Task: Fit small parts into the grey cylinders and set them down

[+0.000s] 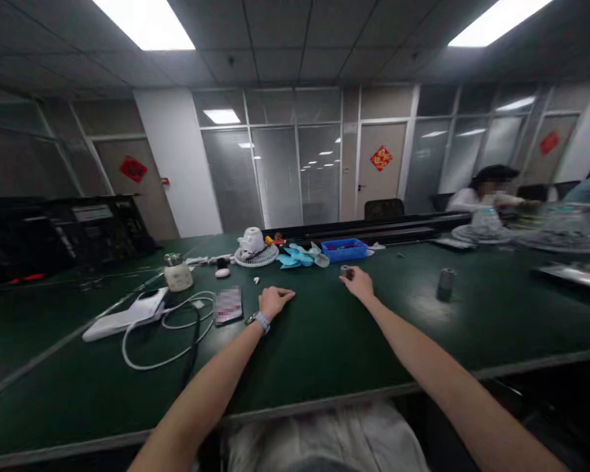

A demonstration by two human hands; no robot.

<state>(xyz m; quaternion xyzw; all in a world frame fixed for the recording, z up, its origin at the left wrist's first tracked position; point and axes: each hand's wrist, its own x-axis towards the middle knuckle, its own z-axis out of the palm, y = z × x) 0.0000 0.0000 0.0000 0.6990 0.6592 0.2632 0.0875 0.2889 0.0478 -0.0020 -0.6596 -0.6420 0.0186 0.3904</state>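
Note:
My left hand [274, 301] is low over the green table, fingers and thumb drawn together toward the right. Whether anything small is between its fingertips cannot be made out. To its left lies a phone-like flat item [228, 305] with a blurred surface. My right hand [360, 284] grips a small grey cylindrical part [345, 270] at its fingertips, just in front of a blue plastic basket [344, 250]. Light-blue fan blades [296, 256] lie beyond and between the hands. Behind them at left is a white fan body with its round grille [255, 254].
A grey cylinder [446, 284] stands to the right. Leftward are a cream jar [177, 274], a looped white cable [150, 364], a white box [122, 321] and a pink round item [222, 273]. Long black bars [373, 229] line the back. Another person [486, 196] sits far right.

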